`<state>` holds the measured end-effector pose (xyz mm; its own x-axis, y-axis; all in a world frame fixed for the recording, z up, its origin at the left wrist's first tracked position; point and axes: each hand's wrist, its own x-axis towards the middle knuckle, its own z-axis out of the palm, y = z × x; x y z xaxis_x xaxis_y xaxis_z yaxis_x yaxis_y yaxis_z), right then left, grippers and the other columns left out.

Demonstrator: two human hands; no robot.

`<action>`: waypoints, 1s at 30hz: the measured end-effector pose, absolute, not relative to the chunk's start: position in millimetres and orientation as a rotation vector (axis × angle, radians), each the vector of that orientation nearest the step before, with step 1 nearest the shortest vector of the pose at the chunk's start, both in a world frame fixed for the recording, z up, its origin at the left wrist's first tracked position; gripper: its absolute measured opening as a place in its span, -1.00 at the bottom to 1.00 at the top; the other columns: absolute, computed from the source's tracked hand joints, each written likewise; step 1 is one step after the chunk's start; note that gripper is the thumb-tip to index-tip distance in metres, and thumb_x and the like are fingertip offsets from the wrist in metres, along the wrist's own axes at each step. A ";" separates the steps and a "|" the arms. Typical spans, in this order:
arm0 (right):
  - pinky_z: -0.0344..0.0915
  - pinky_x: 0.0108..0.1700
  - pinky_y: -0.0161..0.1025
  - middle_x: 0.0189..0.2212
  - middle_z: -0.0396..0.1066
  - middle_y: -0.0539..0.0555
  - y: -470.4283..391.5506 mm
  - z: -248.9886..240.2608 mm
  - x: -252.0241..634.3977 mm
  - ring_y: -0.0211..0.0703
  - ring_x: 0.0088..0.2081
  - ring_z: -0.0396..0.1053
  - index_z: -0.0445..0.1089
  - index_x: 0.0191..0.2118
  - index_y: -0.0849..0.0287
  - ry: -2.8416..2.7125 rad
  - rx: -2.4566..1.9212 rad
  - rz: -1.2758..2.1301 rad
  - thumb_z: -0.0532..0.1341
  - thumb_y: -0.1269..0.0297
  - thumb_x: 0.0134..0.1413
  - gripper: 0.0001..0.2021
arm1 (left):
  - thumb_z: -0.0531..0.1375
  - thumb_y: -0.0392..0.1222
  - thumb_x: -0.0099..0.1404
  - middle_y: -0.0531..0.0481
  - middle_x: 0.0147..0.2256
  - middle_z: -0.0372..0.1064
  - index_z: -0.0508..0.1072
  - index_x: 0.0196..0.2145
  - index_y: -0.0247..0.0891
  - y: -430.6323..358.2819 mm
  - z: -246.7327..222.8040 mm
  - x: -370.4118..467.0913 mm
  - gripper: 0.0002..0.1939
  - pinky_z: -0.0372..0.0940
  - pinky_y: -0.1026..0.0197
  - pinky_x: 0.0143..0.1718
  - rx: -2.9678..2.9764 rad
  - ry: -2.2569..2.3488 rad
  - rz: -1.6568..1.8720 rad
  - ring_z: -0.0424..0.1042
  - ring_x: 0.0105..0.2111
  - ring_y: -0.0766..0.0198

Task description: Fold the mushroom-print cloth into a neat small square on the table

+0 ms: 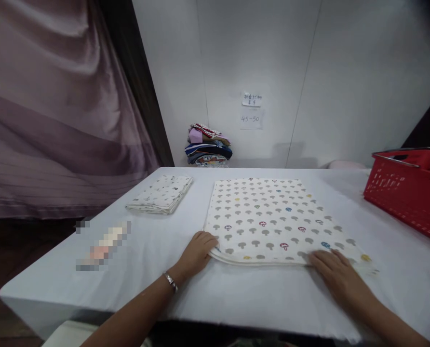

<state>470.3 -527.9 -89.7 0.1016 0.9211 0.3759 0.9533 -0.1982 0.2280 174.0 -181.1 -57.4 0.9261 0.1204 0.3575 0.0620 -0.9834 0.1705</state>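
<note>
A white cloth with grey and coloured mushroom prints (269,217) lies folded in layers on the white table. My left hand (199,249) is at its near left corner, fingers curled over the edge and pressed together on it. Near the right end of the front edge, my right hand (334,270) rests flat on the cloth, slightly blurred, fingers stretched out. A smaller folded cloth with a small print (160,193) sits to the left, touched by neither hand.
The white table (146,270) also carries a red basket (410,188) at the right and a pixelated item (106,246) at the left. Behind its far edge rises a stack of folded fabrics (208,147). A pink curtain (56,111) hangs at the left.
</note>
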 end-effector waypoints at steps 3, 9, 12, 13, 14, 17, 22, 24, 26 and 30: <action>0.07 0.09 -0.01 -0.07 0.40 0.17 -471.1 -81.6 419.6 -0.08 -0.03 0.31 0.36 0.01 0.11 -1.908 -2.198 -0.567 -0.05 0.59 0.10 -0.56 | 0.07 -0.45 0.14 -0.04 -0.20 0.39 0.37 -0.23 -0.21 -179.9 -55.5 175.5 -0.73 0.10 0.06 0.02 2.904 0.156 0.551 0.29 -0.12 0.20; 0.18 -0.07 -0.08 -0.12 0.38 0.18 -371.8 -55.8 336.1 -0.02 -0.13 0.27 0.28 0.06 0.24 -1.960 -2.074 -0.145 0.10 0.41 0.05 -0.60 | 0.08 -0.37 0.18 -0.02 -0.27 0.37 0.36 -0.26 -0.21 -177.2 -46.9 177.7 -0.82 0.09 0.05 0.02 2.901 0.159 0.510 0.30 -0.17 0.22; 0.19 -0.11 -0.09 -0.13 0.36 0.18 -338.7 -47.9 309.0 0.00 -0.13 0.26 0.26 0.04 0.24 -1.913 -2.103 0.004 0.14 0.31 0.04 -0.59 | 0.09 -0.33 0.20 -0.01 -0.30 0.36 0.37 -0.27 -0.22 -176.0 -41.6 178.3 -0.87 0.10 0.06 0.00 2.919 0.154 0.447 0.29 -0.19 0.22; 0.19 -0.13 -0.10 -0.13 0.35 0.18 -329.9 -46.8 303.2 0.01 -0.14 0.26 0.28 0.02 0.23 -1.886 -2.123 0.029 0.14 0.30 0.03 -0.61 | 0.09 -0.32 0.21 -0.01 -0.31 0.36 0.37 -0.28 -0.22 -175.6 -40.0 178.4 -0.88 0.10 0.07 -0.01 2.924 0.154 0.427 0.29 -0.20 0.22; 0.19 -0.14 -0.11 -0.14 0.35 0.18 -322.3 -46.2 299.0 0.01 -0.14 0.26 0.29 -0.01 0.23 -1.863 -2.146 0.047 0.14 0.30 0.04 -0.64 | 0.09 -0.31 0.22 -0.01 -0.32 0.35 0.37 -0.29 -0.22 -175.1 -38.6 178.4 -0.90 0.10 0.07 -0.01 2.925 0.149 0.411 0.29 -0.21 0.23; 0.19 -0.21 -0.17 -0.18 0.36 0.17 -306.8 -45.7 295.2 -0.03 -0.20 0.30 0.33 -0.11 0.22 -1.830 -2.236 0.113 0.09 0.38 0.05 -0.74 | 0.08 -0.28 0.24 -0.01 -0.32 0.35 0.38 -0.28 -0.22 -169.6 -37.2 178.8 -0.89 0.13 0.11 -0.05 2.896 0.093 0.386 0.29 -0.21 0.23; 0.15 -0.28 -0.25 -0.24 0.38 0.11 -302.6 -46.1 301.0 -0.10 -0.24 0.32 0.36 -0.22 0.19 -1.822 -2.240 0.200 0.04 0.50 -0.01 -0.75 | 0.12 -0.25 0.21 -0.05 -0.19 0.37 0.37 -0.12 -0.21 -133.6 -45.6 185.3 -0.75 0.17 0.12 -0.06 2.845 0.093 0.369 0.29 -0.11 0.20; 0.14 -0.29 -0.27 -0.25 0.39 0.10 -304.7 -46.6 303.1 -0.12 -0.25 0.33 0.36 -0.26 0.18 -1.791 -2.203 0.223 0.06 0.49 -0.03 -0.78 | 0.17 -0.26 0.15 -0.09 -0.07 0.33 0.35 -0.04 -0.21 -112.1 -49.5 192.9 -0.63 0.17 0.09 -0.01 2.833 0.214 0.374 0.26 -0.04 0.16; 0.14 -0.29 -0.28 -0.28 0.39 0.08 -306.6 -46.6 305.1 -0.14 -0.27 0.33 0.34 -0.29 0.18 -1.752 -2.152 0.250 0.05 0.48 -0.04 -0.81 | 0.18 -0.24 0.14 -0.13 0.02 0.27 0.33 0.00 -0.23 -91.6 -51.0 205.3 -0.57 0.15 0.09 0.03 2.800 0.371 0.377 0.23 0.02 0.13; 0.14 -0.26 -0.29 -0.34 0.38 0.03 -307.6 -45.8 309.0 -0.17 -0.29 0.32 0.29 -0.35 0.15 -1.676 -1.998 0.313 0.01 0.52 -0.05 -0.81 | 0.11 -0.19 0.21 -0.17 0.05 0.28 0.30 0.05 -0.27 -59.9 -47.1 247.4 -0.57 0.14 0.11 0.03 2.567 0.796 0.373 0.26 0.03 0.10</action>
